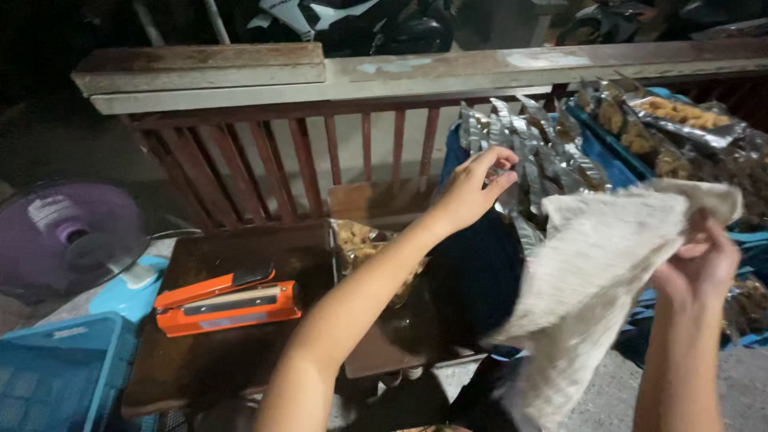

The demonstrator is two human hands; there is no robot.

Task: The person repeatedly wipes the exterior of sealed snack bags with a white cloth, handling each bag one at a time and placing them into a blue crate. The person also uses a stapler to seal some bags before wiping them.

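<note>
My left hand (468,192) reaches forward and its fingers pinch a silver foil packet (512,180) in a stack of several such packets standing in a blue crate (456,152). My right hand (700,268) is closed on the upper edge of an off-white cloth sack (588,280) and holds it up, so the sack hangs open toward the left. A clear bag of brown snacks (356,240) lies below my left forearm on the dark wooden table (224,352).
An orange heat sealer (228,302) sits on the table's left part. A purple fan (68,236) and a blue basket (52,376) are at the far left. More filled snack packets (680,120) lie in a crate at the right. A red wooden railing (320,160) runs behind.
</note>
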